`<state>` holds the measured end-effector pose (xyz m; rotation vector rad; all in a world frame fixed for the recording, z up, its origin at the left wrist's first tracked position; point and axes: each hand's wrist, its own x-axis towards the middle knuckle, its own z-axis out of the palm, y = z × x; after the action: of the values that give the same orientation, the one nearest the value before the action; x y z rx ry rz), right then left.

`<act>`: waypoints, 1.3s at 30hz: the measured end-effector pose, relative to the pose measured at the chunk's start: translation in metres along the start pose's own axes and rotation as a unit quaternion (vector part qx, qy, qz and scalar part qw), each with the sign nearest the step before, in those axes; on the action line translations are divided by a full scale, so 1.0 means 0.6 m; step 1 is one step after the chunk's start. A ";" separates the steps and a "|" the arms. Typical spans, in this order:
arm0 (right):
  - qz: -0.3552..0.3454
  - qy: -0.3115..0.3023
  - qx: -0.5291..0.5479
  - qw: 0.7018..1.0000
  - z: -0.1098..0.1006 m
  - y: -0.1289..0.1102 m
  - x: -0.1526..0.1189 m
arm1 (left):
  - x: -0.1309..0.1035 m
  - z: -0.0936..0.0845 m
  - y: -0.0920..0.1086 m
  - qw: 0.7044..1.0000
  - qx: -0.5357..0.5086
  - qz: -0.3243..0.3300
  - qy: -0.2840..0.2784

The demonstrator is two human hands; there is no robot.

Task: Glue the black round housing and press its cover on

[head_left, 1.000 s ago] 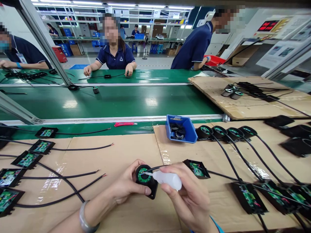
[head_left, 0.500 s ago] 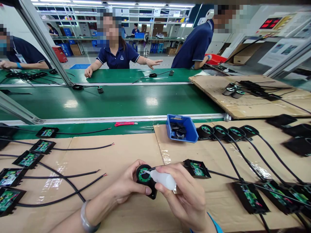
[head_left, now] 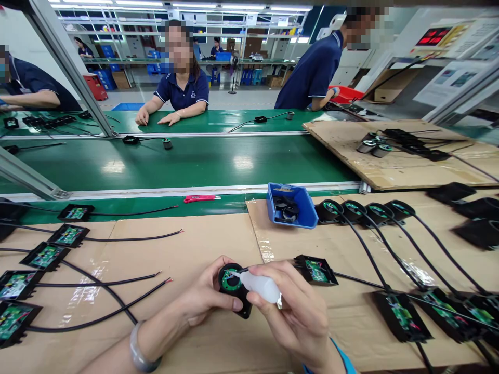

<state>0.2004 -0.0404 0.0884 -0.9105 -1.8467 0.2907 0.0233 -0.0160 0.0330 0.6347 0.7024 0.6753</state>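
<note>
One black plastic housing with a round green circuit board [head_left: 237, 292], held in the left hand [head_left: 202, 296]

It sits right in the crook of the left hand, between thumb and index finger. Thumb presses flat across its lower body, index finger wraps round the top of the rim, and the green face is tipped up in plain view. Can't really tell where the other left fingers go, they're mostly tucked behind.

Right hand [head_left: 294, 306] is gripping a milky-white plastic squeeze bottle [head_left: 262, 287], thumb below, index finger along the top. Its thin nozzle [head_left: 237, 274] points left, over the green board; whether the tip actually touches, hard to say from this angle.

Nearby stuff: a black open-topped box with a green board inside [head_left: 316, 270] lies just beyond the right hand on brown cardboard [head_left: 210, 239], a blue plastic bin [head_left: 306, 208] of black parts [head_left: 288, 211] stands farther back, and four black round housings [head_left: 331, 209] line up to its right. A slim red cutter [head_left: 200, 199] lies left of the bin on the green bench top [head_left: 218, 209]
</note>
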 end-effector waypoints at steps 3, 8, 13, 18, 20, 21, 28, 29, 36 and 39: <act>0.005 0.001 0.013 1.000 0.000 -0.002 -0.003 | 0.000 0.001 0.000 1.000 0.003 0.005 0.003; 0.013 -0.004 0.029 0.999 -0.002 -0.008 -0.006 | -0.001 0.002 0.000 1.000 0.000 -0.001 0.002; 0.018 0.007 0.035 0.999 -0.003 -0.006 -0.005 | 0.000 0.000 -0.002 1.000 0.002 0.003 -0.002; 0.003 0.008 0.020 1.000 0.001 0.000 -0.004 | 0.001 -0.003 -0.003 1.000 0.007 0.006 -0.004; 0.006 0.012 0.024 1.000 0.002 -0.001 -0.004 | 0.001 -0.002 -0.001 1.000 0.006 0.005 -0.004; 0.009 0.013 0.027 1.000 0.001 -0.002 -0.003 | 0.001 -0.001 0.000 1.000 0.005 0.005 -0.004; 0.010 0.012 0.023 1.000 -0.001 -0.004 -0.001 | 0.001 0.000 0.003 1.000 0.015 0.002 -0.001; 0.008 0.012 0.018 1.000 -0.001 -0.003 0.000 | 0.001 0.000 0.002 1.000 0.018 0.002 0.000; -0.009 0.018 -0.018 1.000 -0.001 0.003 0.000 | 0.002 -0.001 0.000 1.000 0.015 -0.001 0.005; -0.014 0.011 -0.029 0.999 -0.003 0.005 -0.001 | 0.002 -0.001 0.000 1.000 0.014 -0.003 0.006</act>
<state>0.2032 -0.0394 0.0872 -0.9230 -1.8539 0.2085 0.0234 -0.0151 0.0319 0.6542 0.7257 0.6647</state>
